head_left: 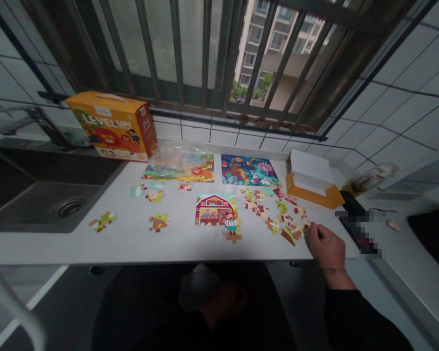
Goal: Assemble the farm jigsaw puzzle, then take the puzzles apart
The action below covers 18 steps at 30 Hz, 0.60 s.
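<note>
Puzzle pieces (281, 206) beside right hand (326, 245), one apparently pinched

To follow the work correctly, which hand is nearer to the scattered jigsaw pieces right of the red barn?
Right. The right hand is at the right edge of the scattered jigsaw pieces; the left hand is farther, in shadow below the countertop.

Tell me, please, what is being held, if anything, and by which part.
The right hand has fingers at the edge of a puzzle piece; whether gripped, I cannot tell. The left hand is too dark.
</note>
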Available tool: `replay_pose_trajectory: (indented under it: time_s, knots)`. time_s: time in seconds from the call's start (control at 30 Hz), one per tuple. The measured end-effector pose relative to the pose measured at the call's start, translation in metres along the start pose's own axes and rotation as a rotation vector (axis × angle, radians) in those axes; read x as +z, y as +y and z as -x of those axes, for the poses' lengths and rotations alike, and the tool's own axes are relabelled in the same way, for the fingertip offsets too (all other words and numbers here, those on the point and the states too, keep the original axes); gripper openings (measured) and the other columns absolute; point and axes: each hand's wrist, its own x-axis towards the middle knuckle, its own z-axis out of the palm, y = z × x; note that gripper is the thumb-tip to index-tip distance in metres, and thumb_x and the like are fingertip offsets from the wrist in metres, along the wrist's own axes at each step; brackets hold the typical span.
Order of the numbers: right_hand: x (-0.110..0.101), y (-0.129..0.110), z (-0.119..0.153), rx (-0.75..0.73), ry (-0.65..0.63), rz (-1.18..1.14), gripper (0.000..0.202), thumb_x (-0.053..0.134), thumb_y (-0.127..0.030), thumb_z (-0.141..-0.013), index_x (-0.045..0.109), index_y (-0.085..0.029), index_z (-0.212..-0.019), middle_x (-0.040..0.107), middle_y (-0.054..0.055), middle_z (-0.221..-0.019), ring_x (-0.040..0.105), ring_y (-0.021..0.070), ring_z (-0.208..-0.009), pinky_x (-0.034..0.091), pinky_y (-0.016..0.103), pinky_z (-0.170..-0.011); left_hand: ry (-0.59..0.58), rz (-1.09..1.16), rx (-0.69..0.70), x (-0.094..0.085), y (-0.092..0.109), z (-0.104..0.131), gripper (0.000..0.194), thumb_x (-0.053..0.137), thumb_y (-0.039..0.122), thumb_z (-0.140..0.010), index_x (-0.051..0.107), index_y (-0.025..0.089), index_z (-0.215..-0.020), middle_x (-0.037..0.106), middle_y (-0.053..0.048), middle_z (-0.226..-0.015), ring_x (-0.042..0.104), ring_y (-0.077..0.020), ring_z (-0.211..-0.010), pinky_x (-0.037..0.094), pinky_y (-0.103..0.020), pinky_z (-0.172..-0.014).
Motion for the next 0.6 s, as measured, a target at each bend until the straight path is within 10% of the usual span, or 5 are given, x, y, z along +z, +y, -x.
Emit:
replay_pose_trajectory:
  time_s: [0.17, 0.27, 0.37, 0.47, 0.6]
  knots:
    - [0.001, 0.001, 0.001, 0.02, -0.002, -0.014, 0.048, 0.046, -0.053, -0.103, 0.056, -0.023, -0.067, 0.058, 0.005, -0.064, 0.049, 0.0186, -0.064, 0.031, 0.032, -0.063, -0.07, -0.042, 0.063, -0.028, 0.041, -0.004, 0.027, 0.066, 0.044, -0.095, 0.082, 0.024, -0.089, 0.081, -0.01, -0.086, 0.076, -0.0284, -0.076, 0.054, -0.037, -0.064]
    - [0.001, 0.001, 0.0, 0.006, -0.005, -0.016, 0.048, 0.045, -0.053, -0.102, 0.055, -0.023, -0.066, 0.057, 0.004, -0.063, 0.05, 0.0184, -0.063, 0.031, 0.032, -0.063, -0.201, -0.109, 0.193, -0.074, 0.077, 0.014, 0.025, 0.075, 0.047, -0.089, 0.082, 0.024, -0.083, 0.078, -0.009, -0.077, 0.069, -0.0264, -0.062, 0.047, -0.037, -0.055]
    - [0.001, 0.0, 0.0, 0.005, -0.019, -0.009, 0.048, 0.045, -0.053, -0.103, 0.054, -0.023, -0.066, 0.058, 0.004, -0.063, 0.05, 0.0183, -0.063, 0.03, 0.033, -0.063, 0.016, -0.056, 0.344, -0.135, 0.092, 0.043, 0.024, 0.062, 0.039, -0.099, 0.081, 0.027, -0.093, 0.079, -0.007, -0.084, 0.069, -0.0236, -0.068, 0.05, -0.037, -0.064]
    - [0.0, 0.0, -0.001, 0.0, -0.023, 0.0, 0.048, 0.045, -0.053, -0.103, 0.053, -0.023, -0.066, 0.057, 0.004, -0.063, 0.049, 0.0183, -0.063, 0.03, 0.033, -0.063, 0.325, -0.043, 0.244, -0.192, 0.063, 0.072, 0.023, 0.056, 0.036, -0.103, 0.076, 0.025, -0.099, 0.079, -0.007, -0.095, 0.07, -0.0238, -0.082, 0.053, -0.036, -0.075]
    - [0.0, 0.0, -0.001, -0.005, -0.032, -0.005, 0.049, 0.045, -0.054, -0.102, 0.052, -0.023, -0.065, 0.058, 0.005, -0.063, 0.05, 0.0185, -0.063, 0.031, 0.033, -0.064, 0.848, -0.255, -0.217, -0.236, -0.027, 0.099, 0.033, 0.046, 0.037, -0.107, 0.073, 0.019, -0.107, 0.077, -0.016, -0.109, 0.07, -0.0343, -0.104, 0.055, -0.049, -0.095]
